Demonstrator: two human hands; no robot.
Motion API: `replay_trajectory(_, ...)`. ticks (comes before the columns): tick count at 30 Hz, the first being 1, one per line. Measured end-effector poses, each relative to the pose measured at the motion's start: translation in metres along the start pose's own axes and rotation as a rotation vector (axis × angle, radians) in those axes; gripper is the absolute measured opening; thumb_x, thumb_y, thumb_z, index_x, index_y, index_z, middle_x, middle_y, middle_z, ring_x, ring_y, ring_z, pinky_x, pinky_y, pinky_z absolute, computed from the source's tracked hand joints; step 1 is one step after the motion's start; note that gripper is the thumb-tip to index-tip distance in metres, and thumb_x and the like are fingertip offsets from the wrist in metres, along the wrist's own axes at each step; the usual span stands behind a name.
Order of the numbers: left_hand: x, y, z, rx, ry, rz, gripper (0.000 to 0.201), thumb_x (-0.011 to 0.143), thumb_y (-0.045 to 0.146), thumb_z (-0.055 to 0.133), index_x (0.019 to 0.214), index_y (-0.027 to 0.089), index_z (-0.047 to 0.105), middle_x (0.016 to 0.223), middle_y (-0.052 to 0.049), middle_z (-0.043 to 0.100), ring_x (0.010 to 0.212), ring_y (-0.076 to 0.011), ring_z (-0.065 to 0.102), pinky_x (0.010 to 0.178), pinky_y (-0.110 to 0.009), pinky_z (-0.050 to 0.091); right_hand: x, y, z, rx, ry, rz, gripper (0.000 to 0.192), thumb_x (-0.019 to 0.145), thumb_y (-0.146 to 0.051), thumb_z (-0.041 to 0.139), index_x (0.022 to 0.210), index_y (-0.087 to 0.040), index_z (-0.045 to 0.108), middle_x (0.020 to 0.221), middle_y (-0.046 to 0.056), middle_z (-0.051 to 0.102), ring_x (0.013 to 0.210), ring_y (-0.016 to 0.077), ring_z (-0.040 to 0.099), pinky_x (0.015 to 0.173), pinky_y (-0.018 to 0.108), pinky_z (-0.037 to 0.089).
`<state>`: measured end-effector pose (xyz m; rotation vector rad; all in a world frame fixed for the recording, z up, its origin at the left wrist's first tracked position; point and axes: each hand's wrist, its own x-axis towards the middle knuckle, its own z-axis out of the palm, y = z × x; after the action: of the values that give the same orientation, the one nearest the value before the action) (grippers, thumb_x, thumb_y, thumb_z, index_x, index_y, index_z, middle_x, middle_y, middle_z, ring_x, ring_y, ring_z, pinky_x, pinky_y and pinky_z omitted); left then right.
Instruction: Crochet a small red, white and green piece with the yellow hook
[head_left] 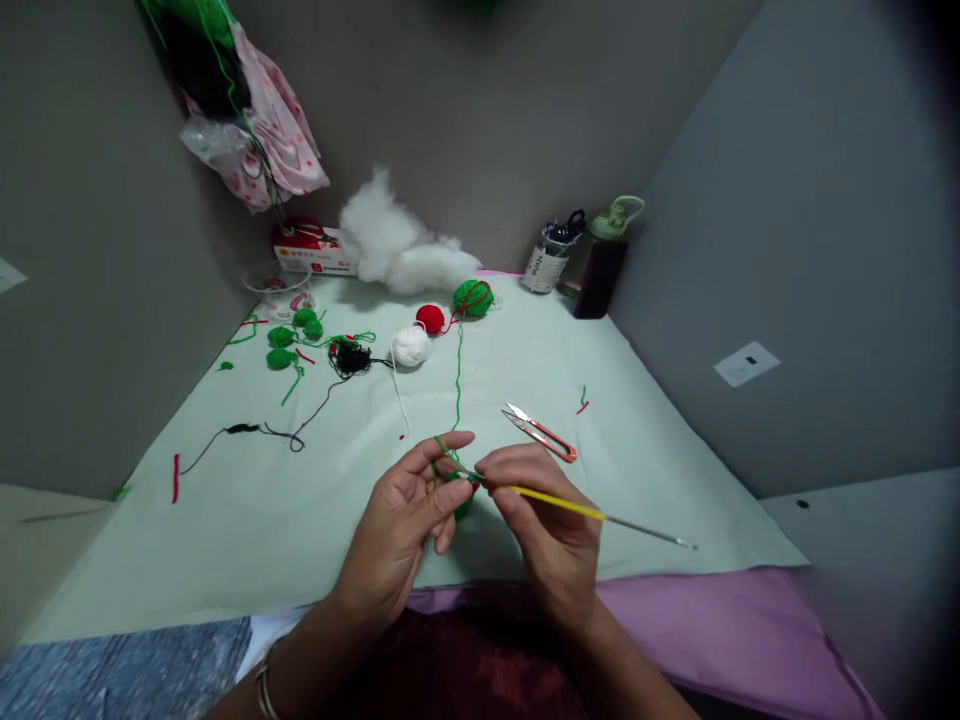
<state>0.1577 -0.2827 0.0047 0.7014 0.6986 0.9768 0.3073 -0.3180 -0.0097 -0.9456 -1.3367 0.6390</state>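
Note:
My left hand (409, 525) pinches a small green crochet piece (459, 493), with green yarn (457, 380) looped over its index finger and running up the table to a green yarn ball (472, 297). My right hand (544, 515) holds a crochet hook (592, 513) with a yellow grip; its tip is at the green piece and its metal end points right. The two hands meet over the front middle of the pale green table cover (660, 470).
Red-handled thread snips (541, 432) lie just beyond my right hand. Farther back are a red ball (430, 318), a white ball (410, 346), black yarn (351, 357), small green pieces (281, 337), white stuffing (401, 250), a jar (547, 258) and a bottle (604, 262).

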Motion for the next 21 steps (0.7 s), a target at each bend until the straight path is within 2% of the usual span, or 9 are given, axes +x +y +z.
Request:
replay_trajectory(3, -0.001, 0.002, 0.001, 0.0, -0.01, -0.032, 0.063, 0.077, 0.023, 0.09, 0.135, 0.021, 0.068, 0.085, 0.003, 0.057, 0.048, -0.0003, 0.036, 0.039, -0.011, 0.035, 0.001, -0.002, -0.004, -0.041, -0.058, 0.012, 0.023, 0.097, -0.013, 0.066, 0.109, -0.028, 0.078, 0.101, 0.004, 0.074, 0.098, 0.0192, 0.068, 0.084, 0.034, 0.056)
replay_trajectory(5, -0.001, 0.004, 0.002, 0.001, -0.028, -0.061, 0.081, 0.076, 0.022, 0.091, 0.148, 0.023, 0.055, 0.086, 0.003, 0.06, 0.047, -0.0003, 0.036, 0.038, -0.011, 0.034, 0.001, -0.002, -0.005, -0.041, -0.045, 0.013, 0.024, 0.098, -0.014, 0.066, 0.11, -0.029, 0.079, 0.101, 0.004, 0.075, 0.098, 0.0192, 0.069, 0.084, 0.034, 0.057)
replay_trajectory(7, -0.001, 0.004, 0.002, 0.0, -0.043, -0.081, 0.088, 0.076, 0.023, 0.091, 0.154, 0.023, 0.048, 0.087, 0.003, 0.061, 0.046, 0.0, 0.036, 0.037, -0.011, 0.033, 0.002, 0.001, -0.004, 0.007, 0.0, 0.033, 0.022, 0.098, -0.016, 0.066, 0.107, -0.03, 0.08, 0.099, 0.004, 0.076, 0.095, 0.0188, 0.07, 0.082, 0.033, 0.058)
replay_trajectory(12, 0.0, 0.003, 0.002, -0.02, -0.015, -0.055, 0.073, 0.081, 0.021, 0.087, 0.146, 0.022, 0.056, 0.086, 0.005, 0.056, 0.044, 0.0022, 0.033, 0.037, -0.01, 0.031, 0.007, 0.008, -0.001, 0.313, 0.083, 0.197, 0.011, 0.097, -0.028, 0.07, 0.096, -0.027, 0.081, 0.089, 0.002, 0.075, 0.072, 0.0134, 0.064, 0.063, 0.026, 0.052)
replay_trajectory(15, 0.0, 0.002, 0.001, -0.025, -0.025, -0.049, 0.065, 0.083, 0.02, 0.085, 0.143, 0.021, 0.06, 0.087, 0.004, 0.057, 0.044, 0.0026, 0.033, 0.037, -0.01, 0.03, 0.011, 0.007, -0.001, 0.451, 0.088, 0.299, 0.013, 0.096, -0.032, 0.071, 0.091, -0.023, 0.08, 0.084, 0.002, 0.074, 0.065, 0.011, 0.062, 0.061, 0.024, 0.05)
replay_trajectory(18, -0.001, 0.002, 0.0, -0.027, -0.029, -0.042, 0.06, 0.083, 0.02, 0.084, 0.14, 0.022, 0.062, 0.087, 0.004, 0.058, 0.044, 0.0025, 0.033, 0.037, -0.01, 0.03, 0.013, 0.004, -0.002, 0.493, 0.082, 0.324, 0.017, 0.097, -0.034, 0.069, 0.088, -0.021, 0.075, 0.083, 0.002, 0.075, 0.064, 0.0113, 0.063, 0.062, 0.025, 0.051)
replay_trajectory(21, -0.001, 0.002, 0.0, -0.003, -0.02, -0.035, 0.059, 0.082, 0.02, 0.085, 0.137, 0.021, 0.064, 0.087, 0.004, 0.058, 0.044, 0.0022, 0.033, 0.037, -0.01, 0.03, 0.011, 0.003, -0.004, 0.423, 0.079, 0.292, 0.02, 0.099, -0.036, 0.065, 0.088, -0.021, 0.071, 0.084, 0.003, 0.076, 0.065, 0.0138, 0.065, 0.062, 0.027, 0.053)
